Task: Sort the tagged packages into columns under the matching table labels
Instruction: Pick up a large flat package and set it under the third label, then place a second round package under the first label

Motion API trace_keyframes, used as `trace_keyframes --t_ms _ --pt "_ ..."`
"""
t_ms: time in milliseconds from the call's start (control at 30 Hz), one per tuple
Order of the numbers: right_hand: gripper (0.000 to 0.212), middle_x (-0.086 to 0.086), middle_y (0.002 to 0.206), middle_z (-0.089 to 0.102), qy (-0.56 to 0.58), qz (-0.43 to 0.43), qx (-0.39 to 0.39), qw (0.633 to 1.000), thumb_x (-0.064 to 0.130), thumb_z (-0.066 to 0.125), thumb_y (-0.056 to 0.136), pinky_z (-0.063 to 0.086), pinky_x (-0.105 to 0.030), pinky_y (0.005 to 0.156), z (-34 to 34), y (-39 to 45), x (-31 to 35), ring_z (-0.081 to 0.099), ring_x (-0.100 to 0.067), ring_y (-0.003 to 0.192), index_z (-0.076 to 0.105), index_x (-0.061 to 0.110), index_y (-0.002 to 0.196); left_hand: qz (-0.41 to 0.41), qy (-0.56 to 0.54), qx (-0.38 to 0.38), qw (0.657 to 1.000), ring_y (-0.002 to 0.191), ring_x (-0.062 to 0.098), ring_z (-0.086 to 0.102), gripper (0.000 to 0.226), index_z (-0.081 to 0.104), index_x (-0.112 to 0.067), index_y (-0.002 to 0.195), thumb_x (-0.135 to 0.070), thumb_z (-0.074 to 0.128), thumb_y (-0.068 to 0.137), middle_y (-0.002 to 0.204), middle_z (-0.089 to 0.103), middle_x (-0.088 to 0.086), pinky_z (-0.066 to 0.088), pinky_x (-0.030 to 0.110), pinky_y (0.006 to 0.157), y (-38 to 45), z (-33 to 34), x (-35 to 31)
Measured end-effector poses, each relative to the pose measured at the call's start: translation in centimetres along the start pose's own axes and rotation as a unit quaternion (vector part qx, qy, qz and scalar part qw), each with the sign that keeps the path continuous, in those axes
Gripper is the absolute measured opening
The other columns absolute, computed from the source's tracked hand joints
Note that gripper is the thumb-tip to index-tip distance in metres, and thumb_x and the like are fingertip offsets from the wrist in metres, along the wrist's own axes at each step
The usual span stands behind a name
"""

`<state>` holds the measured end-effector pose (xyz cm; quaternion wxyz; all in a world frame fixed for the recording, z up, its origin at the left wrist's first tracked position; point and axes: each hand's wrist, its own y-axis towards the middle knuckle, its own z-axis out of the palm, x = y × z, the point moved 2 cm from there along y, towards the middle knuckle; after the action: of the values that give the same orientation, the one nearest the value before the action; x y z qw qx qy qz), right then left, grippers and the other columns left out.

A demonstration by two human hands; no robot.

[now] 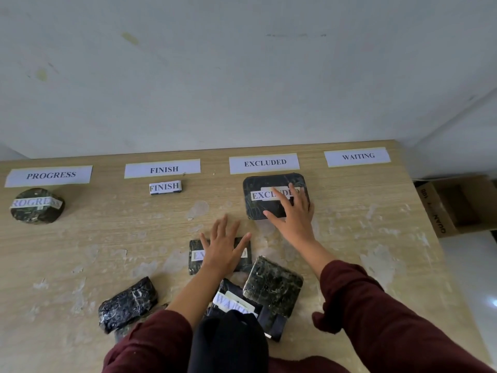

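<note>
Four paper labels lie along the table's far edge: PROGRESS (48,175), FINISH (162,169), EXCLUDED (264,163) and WAITING (357,156). A round dark package tagged PROGRESS (37,206) sits under its label, and a small FINISH package (165,187) under its own. My right hand (294,219) rests flat, fingers spread, on the near right corner of a large black EXCLUDED package (266,195) below the EXCLUDED label. My left hand (224,247) lies spread on a smaller dark package (195,258) whose tag it partly covers. Near me lie a WAITING package (231,302), a mottled package (274,288) and an untagged-side black one (127,304).
The wooden table (363,224) has worn pale patches. An open cardboard box (457,205) stands on the floor beyond the table's right edge. A white wall rises behind the labels. A black object (228,343) hangs below my head at the bottom centre.
</note>
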<state>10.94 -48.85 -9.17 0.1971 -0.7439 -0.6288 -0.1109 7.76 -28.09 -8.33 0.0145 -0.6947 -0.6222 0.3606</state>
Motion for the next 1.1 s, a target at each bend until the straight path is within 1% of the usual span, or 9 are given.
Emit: trace_keyframes --t_ms 167,367,467,567,733,833,933,1033,1100 --pt "0.065 -0.001 0.163 0.013 -0.032 -0.041 0.007 0.999 0.065 0.049 0.087 0.010 -0.062 0.115 0.1 -0.1 0.2 0.003 -0.030 0.150 0.029 0.047 0.146 0.007 -0.013 0.004 1.000 0.148 0.018 -0.007 0.066 0.019 -0.033 0.149 -0.064 0.021 0.091 0.162 -0.001 -0.005 -0.005 0.062 0.115 -0.3 -0.3 0.5" --pt "0.066 -0.006 0.163 0.007 -0.012 -0.047 0.025 0.999 0.061 0.051 0.089 0.003 -0.058 0.116 -0.8 -0.6 0.7 0.000 -0.028 0.150 0.027 0.042 0.148 0.000 -0.037 0.002 0.999 0.148 0.020 -0.006 0.062 0.020 -0.030 0.149 -0.059 0.022 0.094 0.162 0.002 -0.003 -0.006 0.058 0.116 -1.3 -1.2 0.3" --pt "0.052 -0.005 0.153 0.031 0.058 -0.065 -0.021 0.996 0.054 0.057 0.089 0.019 -0.052 0.115 -2.0 -3.5 1.9 0.026 -0.024 0.144 0.048 0.034 0.136 0.009 -0.065 -0.017 0.998 0.148 0.020 -0.003 0.060 0.024 -0.029 0.148 -0.057 0.022 0.095 0.161 0.007 -0.002 -0.005 0.056 0.117 -2.2 -1.6 0.0" --pt "0.040 0.005 0.131 0.051 0.162 -0.090 0.003 0.983 0.057 0.059 0.086 0.035 -0.048 0.107 -2.6 -8.1 3.2 0.048 -0.012 0.123 0.062 0.031 0.117 0.023 -0.082 -0.044 0.995 0.148 0.020 0.002 0.061 0.032 -0.026 0.145 -0.059 0.020 0.095 0.160 0.014 0.002 0.001 0.055 0.118 -3.1 -1.7 -0.1" --pt "0.064 0.020 0.123 0.050 0.094 -0.128 0.056 0.986 0.072 0.061 0.073 0.032 -0.032 0.103 -3.0 -14.8 4.5 0.048 -0.002 0.113 0.048 0.039 0.126 0.017 -0.088 -0.070 0.994 0.145 0.027 0.017 0.075 0.040 -0.016 0.141 -0.063 0.015 0.089 0.154 0.031 0.010 0.010 0.050 0.119 -4.1 -1.5 0.3" --pt "0.086 0.014 0.128 0.051 0.016 -0.144 0.049 0.988 0.076 0.061 0.065 0.039 -0.036 0.100 -2.2 -16.0 3.9 0.054 -0.010 0.111 0.037 0.037 0.138 0.004 -0.099 -0.066 0.993 0.142 0.030 0.025 0.062 0.044 -0.012 0.139 -0.053 0.023 0.097 0.149 0.038 0.012 0.015 0.047 0.118 -4.9 -1.8 0.2" --pt "0.096 0.006 0.131 0.052 0.014 -0.083 0.062 0.995 0.078 0.061 0.062 0.046 -0.038 0.097 -2.1 -15.8 3.4 0.056 -0.017 0.112 0.034 0.030 0.141 0.056 -0.102 -0.059 0.991 0.131 0.031 0.039 0.081 0.050 -0.010 0.132 -0.065 0.005 0.092 0.136 0.052 0.011 0.025 0.044 0.111 -5.6 -1.5 0.5" --pt "0.092 0.008 0.123 0.055 0.051 -0.071 0.045 0.995 0.070 0.070 0.058 0.055 -0.032 0.085 -3.4 -15.8 3.6 0.060 -0.012 0.105 0.038 0.030 0.134 0.058 -0.187 -0.082 0.977 0.119 0.025 0.047 0.055 0.056 -0.012 0.123 -0.051 0.026 0.097 0.124 0.058 0.007 0.034 0.035 0.100 -6.6 -2.4 0.0" --pt "0.088 0.011 0.121 0.054 0.142 -0.088 0.020 0.986 0.056 0.080 0.058 0.058 -0.030 0.078 -4.5 -16.2 3.7 0.060 -0.007 0.104 0.038 0.030 0.130 0.050 -0.288 -0.073 0.953 0.111 0.019 0.053 0.040 0.059 -0.013 0.119 -0.039 0.034 0.100 0.116 0.062 0.004 0.037 0.029 0.090 -7.3 -3.2 -0.5"
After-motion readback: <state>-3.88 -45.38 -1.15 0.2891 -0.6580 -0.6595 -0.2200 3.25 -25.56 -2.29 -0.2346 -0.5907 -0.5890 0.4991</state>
